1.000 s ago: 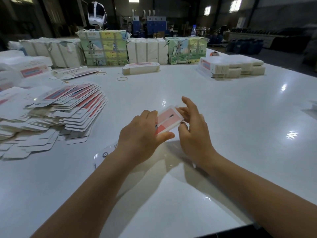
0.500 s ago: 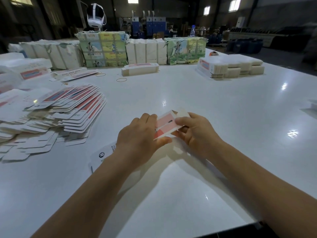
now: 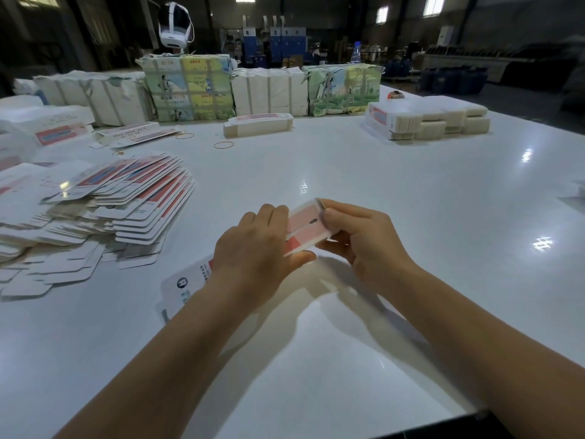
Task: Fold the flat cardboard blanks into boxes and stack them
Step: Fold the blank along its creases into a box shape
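A small red and white cardboard box (image 3: 305,228) is held just above the white table (image 3: 395,198), between both hands. My left hand (image 3: 256,255) grips its left end, thumb under the near edge. At the box's right end my right hand (image 3: 364,242) curls its fingers over the far corner. The box's white left part (image 3: 186,286) sticks out under my left wrist. A fanned heap of flat blanks (image 3: 104,204) lies at the left. A neat stack of white blanks (image 3: 427,122) sits at the far right.
Wrapped bundles (image 3: 190,87) and white packs (image 3: 269,93) line the far edge. A short pile of blanks (image 3: 258,125) and rubber bands (image 3: 223,145) lie before them. A white headset (image 3: 174,23) hangs behind. The table's near edge runs at the lower right.
My right hand has closed over the box's right end and folded the flap that stood out there. The left hand kept its grip.
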